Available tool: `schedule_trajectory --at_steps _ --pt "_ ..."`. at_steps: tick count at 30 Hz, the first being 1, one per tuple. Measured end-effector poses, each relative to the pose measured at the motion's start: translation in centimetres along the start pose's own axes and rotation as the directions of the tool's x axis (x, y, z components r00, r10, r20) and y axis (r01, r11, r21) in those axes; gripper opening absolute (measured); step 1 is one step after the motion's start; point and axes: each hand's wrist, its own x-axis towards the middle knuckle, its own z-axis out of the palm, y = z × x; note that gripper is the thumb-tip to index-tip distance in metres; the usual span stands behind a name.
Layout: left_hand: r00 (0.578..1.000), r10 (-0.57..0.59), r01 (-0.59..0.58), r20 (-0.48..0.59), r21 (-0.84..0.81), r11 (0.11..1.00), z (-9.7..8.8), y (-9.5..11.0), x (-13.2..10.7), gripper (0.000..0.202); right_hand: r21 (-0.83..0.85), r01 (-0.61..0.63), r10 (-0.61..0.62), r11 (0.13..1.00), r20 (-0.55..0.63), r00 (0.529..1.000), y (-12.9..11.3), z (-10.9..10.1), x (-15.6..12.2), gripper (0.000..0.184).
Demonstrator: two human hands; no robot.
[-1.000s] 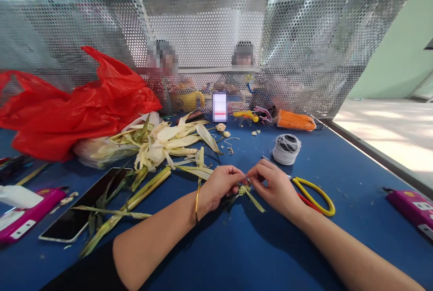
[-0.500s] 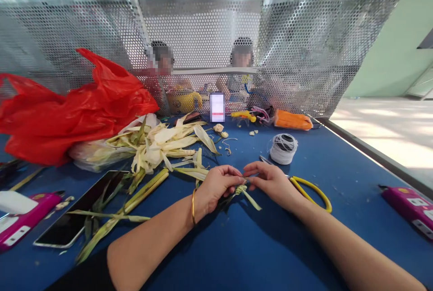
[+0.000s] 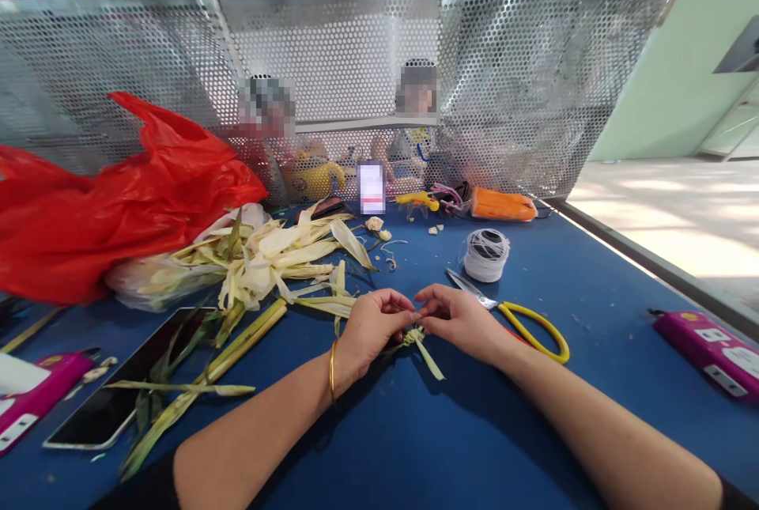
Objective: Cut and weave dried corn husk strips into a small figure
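Observation:
Fingertips of my left hand (image 3: 379, 330) and my right hand (image 3: 459, 320) meet over the blue table, both closed in a pinch. Between them is a small knotted piece of corn husk (image 3: 428, 356), with one pale strip hanging down toward me. Part of it is hidden behind the fingers, and any thread there is too fine to make out. Beside my right hand lie scissors (image 3: 537, 328) with yellow handles, partly covered by the forearm. A spool of white thread (image 3: 486, 255) stands just beyond them. Loose corn husks (image 3: 278, 253) are heaped beyond my left hand.
A red plastic bag (image 3: 136, 186) and a dark-screened phone (image 3: 127, 383) lie at left. Magenta power strips (image 3: 708, 348) sit at both sides. Along the perforated metal screen (image 3: 344, 35) are a lit phone (image 3: 371, 187), a yellow glue gun (image 3: 418, 199) and an orange packet (image 3: 503, 204). Two people sit behind it.
The view has shifted slightly, so things sit a little further left. My right hand has tipped inward, its fingers closer to the left ones; more of the scissors shows.

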Motion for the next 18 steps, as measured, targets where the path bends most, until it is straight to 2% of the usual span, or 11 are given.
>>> schedule_trajectory --at_steps 4,10,18 --pt "1.0 0.01 -0.01 -0.007 0.005 1.0 0.08 -0.09 -0.09 0.023 -0.034 -0.007 0.006 0.999 -0.01 1.0 -0.18 0.17 -0.01 0.026" --pt "0.999 0.026 -0.026 -0.024 0.005 1.0 0.11 -0.35 0.06 0.023 0.062 -0.025 0.024 0.998 0.02 1.0 -0.29 0.31 -0.11 0.035" --pt "0.994 0.086 -0.081 -0.061 0.074 0.994 0.38 -0.63 0.0 0.018 -0.076 -0.062 0.054 0.995 -0.11 0.992 -0.5 0.55 -0.01 0.028"
